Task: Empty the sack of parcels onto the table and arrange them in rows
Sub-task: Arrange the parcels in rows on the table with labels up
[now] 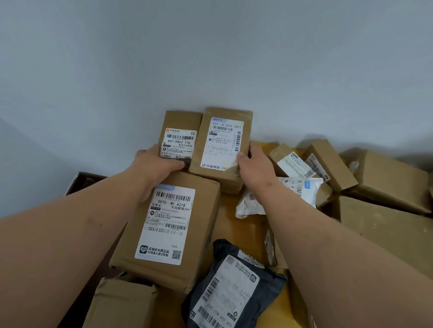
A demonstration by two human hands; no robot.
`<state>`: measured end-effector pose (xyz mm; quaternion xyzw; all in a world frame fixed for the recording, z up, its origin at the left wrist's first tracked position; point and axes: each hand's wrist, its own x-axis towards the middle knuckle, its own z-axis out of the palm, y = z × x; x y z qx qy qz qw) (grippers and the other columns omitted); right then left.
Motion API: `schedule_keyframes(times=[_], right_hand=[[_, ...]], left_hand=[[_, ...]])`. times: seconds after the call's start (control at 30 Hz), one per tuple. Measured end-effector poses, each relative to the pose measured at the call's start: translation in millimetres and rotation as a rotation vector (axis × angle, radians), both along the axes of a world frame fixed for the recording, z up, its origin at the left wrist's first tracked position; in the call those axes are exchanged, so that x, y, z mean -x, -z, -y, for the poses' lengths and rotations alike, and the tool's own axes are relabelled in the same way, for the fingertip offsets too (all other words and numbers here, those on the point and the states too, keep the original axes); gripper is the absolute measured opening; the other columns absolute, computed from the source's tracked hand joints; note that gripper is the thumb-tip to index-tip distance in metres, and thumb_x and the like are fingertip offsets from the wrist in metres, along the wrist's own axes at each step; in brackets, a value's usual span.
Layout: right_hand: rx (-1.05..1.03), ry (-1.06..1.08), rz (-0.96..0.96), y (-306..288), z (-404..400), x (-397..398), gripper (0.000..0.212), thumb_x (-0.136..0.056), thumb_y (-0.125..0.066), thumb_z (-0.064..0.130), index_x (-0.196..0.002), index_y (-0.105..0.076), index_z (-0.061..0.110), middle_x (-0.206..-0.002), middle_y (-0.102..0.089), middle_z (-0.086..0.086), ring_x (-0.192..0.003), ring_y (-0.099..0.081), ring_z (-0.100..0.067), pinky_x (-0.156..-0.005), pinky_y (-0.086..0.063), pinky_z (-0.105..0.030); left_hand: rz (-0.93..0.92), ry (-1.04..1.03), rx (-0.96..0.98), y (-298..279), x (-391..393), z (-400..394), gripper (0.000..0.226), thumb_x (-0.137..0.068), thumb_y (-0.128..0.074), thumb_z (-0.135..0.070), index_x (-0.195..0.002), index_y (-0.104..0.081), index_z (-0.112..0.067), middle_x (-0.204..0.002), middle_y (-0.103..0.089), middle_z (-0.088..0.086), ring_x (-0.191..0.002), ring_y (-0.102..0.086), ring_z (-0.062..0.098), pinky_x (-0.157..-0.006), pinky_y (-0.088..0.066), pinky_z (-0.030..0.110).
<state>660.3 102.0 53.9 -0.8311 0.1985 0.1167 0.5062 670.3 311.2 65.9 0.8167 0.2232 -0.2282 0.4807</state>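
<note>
Two brown cardboard parcels stand side by side against the wall: a small one (179,126) on the left and a larger one (224,144) on the right, each with a white label. My left hand (157,165) grips the near end of the small parcel. My right hand (253,163) holds the right edge of the larger parcel, thumb on its label. A big labelled box (171,229) lies just in front of them, under my left wrist. No sack is in view.
The yellow table top (239,226) carries a dark grey mailer bag (230,291) at the front, a white poly bag (297,189), and a heap of brown boxes (387,179) on the right. Another box (120,307) sits at the front left. The table's dark left edge (82,178) drops off.
</note>
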Motion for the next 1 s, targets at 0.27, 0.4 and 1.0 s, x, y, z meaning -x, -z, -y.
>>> schedule_keyframes(times=[0.27, 0.4, 1.0], right_hand=[[-0.058, 0.038, -0.021, -1, 5, 8, 0.063, -0.099, -0.058, 0.027, -0.152, -0.025, 0.015, -0.138, -0.057, 0.0, -0.115, -0.058, -0.018, -0.088, -0.048, -0.028], [-0.043, 0.026, -0.079, 3, 6, 1, 0.059, -0.092, -0.069, 0.029, -0.138, -0.035, 0.013, -0.131, -0.061, -0.002, -0.099, -0.059, -0.014, -0.078, -0.048, -0.026], [-0.011, -0.01, -0.06, 13, -3, -4, 0.047, -0.088, -0.073, 0.027, -0.116, -0.036, 0.02, -0.125, -0.062, -0.001, -0.096, -0.059, -0.014, -0.078, -0.05, -0.028]], left_hand=[[0.005, -0.118, -0.026, 8, -16, 5, 0.059, -0.095, -0.063, -0.025, -0.145, -0.033, -0.013, -0.119, -0.057, 0.009, -0.1, -0.058, 0.028, -0.087, -0.052, 0.044], [-0.045, -0.113, -0.013, 12, -23, 6, 0.048, -0.097, -0.061, -0.031, -0.138, -0.047, -0.012, -0.117, -0.062, 0.004, -0.097, -0.062, 0.026, -0.085, -0.054, 0.043], [-0.118, -0.245, 0.187, 30, -43, -12, 0.061, -0.085, -0.076, -0.037, -0.136, -0.048, -0.021, -0.107, -0.067, 0.006, -0.107, -0.062, 0.027, -0.099, -0.05, 0.049]])
